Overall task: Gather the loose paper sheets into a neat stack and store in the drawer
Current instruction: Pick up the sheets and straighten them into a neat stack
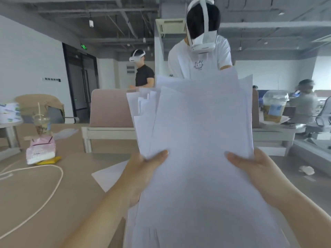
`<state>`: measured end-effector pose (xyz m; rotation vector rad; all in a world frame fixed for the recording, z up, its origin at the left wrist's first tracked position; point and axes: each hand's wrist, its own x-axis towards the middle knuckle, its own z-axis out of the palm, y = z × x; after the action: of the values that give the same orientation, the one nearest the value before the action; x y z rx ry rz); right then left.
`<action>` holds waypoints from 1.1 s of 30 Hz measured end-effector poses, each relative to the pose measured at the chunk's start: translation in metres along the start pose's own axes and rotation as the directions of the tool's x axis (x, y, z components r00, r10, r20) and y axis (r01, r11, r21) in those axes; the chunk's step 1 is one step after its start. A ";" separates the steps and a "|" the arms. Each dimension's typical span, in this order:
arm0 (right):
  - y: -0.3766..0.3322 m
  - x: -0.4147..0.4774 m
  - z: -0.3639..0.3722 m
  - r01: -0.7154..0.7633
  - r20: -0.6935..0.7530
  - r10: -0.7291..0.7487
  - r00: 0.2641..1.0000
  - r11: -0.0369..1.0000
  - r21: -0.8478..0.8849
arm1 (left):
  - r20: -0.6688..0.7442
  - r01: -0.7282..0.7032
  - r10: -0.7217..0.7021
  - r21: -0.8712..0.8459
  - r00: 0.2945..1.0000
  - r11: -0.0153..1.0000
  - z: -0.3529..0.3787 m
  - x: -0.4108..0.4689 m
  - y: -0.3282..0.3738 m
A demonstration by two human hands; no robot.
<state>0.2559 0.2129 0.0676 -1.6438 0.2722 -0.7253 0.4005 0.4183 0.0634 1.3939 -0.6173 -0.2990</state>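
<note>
The paper stack [200, 140], raised above the bench [53, 194], is splayed along its top-left edges; sheets could slide out. Left hand [143, 169] and right hand [250, 167] pinch its sides. One loose sheet [109, 174] risks being forgotten.

I count two hands, left hand [141, 174] and right hand [254, 169], on one uneven bundle of paper sheets [197, 140], too many to number. One loose sheet [109, 174] lies on the counter [35, 194]. Two drink cups: one left [41, 123], one right [274, 108]. One cord [53, 185], one tissue pack [40, 150], three people with two headsets.
</note>
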 end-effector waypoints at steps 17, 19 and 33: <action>-0.055 0.047 0.029 0.395 -0.089 -0.390 0.916 0.917 0.047 | -0.193 -0.388 0.402 0.105 0.895 0.915 0.002 0.039 0.056; -0.050 0.050 0.026 0.375 -0.078 -0.369 0.926 0.920 0.112 | -0.157 -0.360 0.361 0.033 0.919 0.932 0.002 0.039 0.055; -0.043 0.053 0.012 0.361 -0.027 -0.368 0.929 0.891 0.273 | -0.022 -0.410 0.409 -0.057 0.912 0.910 -0.004 0.031 0.059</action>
<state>0.2950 0.2025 0.1244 -1.4490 -0.1600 -0.9786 0.4192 0.4151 0.1272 1.1720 -0.8680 0.0266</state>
